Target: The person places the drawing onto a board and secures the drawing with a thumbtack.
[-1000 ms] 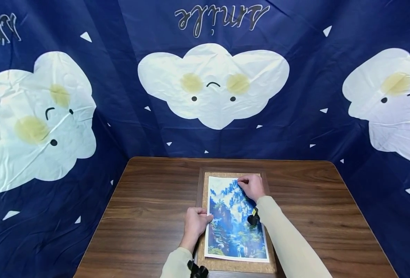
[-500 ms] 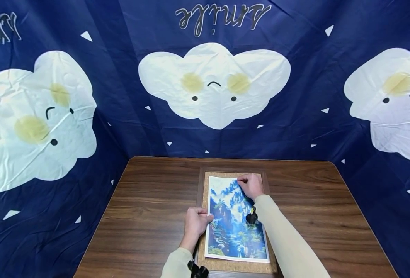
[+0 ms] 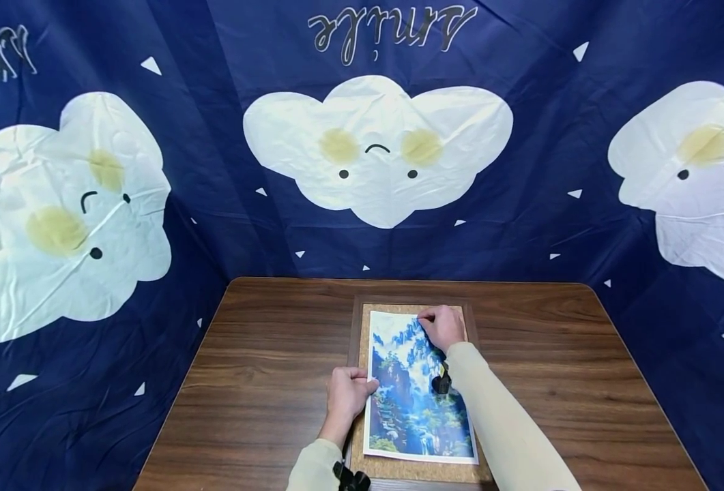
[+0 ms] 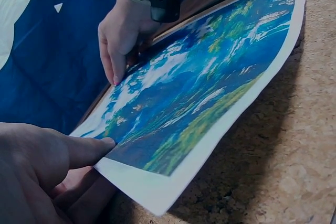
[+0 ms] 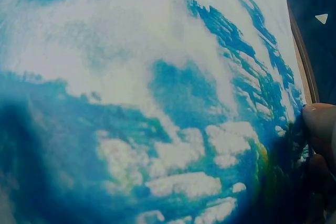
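Observation:
A printed landscape picture [image 3: 417, 409] in blues and greens, with a white border, lies over a cork board [image 3: 423, 470]. Its near corner curls up off the cork in the left wrist view. My left hand [image 3: 346, 395] pinches the picture's left edge, thumb [image 4: 94, 149] on top and fingers beneath. At the far edge, right of its middle, my right hand [image 3: 443, 329] pinches the sheet between thumb and curled fingers. A tiny pinkish spot shows at those fingertips in the left wrist view; I cannot tell whether it is a separate thing.
The cork board has a brown wooden frame [image 3: 354, 334] and lies on a dark wood-grain table [image 3: 263, 368]. Behind and at both sides hangs a navy cloth [image 3: 214, 204] printed with white clouds. Each wrist carries a small black camera [image 3: 440, 384].
My right wrist and forearm have shifted slightly to the left, while the fingers stay at the picture's far edge. My left hand keeps its hold.

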`<action>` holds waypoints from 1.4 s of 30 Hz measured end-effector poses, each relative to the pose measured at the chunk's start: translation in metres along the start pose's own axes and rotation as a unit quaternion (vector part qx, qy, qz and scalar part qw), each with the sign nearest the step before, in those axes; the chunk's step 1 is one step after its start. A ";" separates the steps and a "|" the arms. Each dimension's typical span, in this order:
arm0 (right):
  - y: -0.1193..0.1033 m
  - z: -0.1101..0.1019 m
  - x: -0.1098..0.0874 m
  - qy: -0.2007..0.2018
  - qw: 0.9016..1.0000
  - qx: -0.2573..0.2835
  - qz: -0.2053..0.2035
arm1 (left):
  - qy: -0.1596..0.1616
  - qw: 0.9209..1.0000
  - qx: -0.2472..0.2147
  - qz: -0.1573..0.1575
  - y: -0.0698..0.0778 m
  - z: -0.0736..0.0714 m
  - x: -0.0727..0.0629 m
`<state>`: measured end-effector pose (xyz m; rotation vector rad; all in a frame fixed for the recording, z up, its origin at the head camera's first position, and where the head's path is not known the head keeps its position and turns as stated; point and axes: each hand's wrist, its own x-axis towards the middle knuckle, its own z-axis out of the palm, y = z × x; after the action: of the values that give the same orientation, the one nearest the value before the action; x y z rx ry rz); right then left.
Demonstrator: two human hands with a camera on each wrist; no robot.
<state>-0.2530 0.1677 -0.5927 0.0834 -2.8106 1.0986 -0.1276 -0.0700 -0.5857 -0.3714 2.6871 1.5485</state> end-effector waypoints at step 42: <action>-0.016 -0.001 0.009 0.006 0.990 0.037 0.135 | 0.001 1.000 0.001 -0.019 0.001 0.002 0.000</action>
<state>-0.2606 0.1567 -0.5796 -0.3043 -2.8289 1.2512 -0.1279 -0.0680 -0.5853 -0.4214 2.6660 1.5367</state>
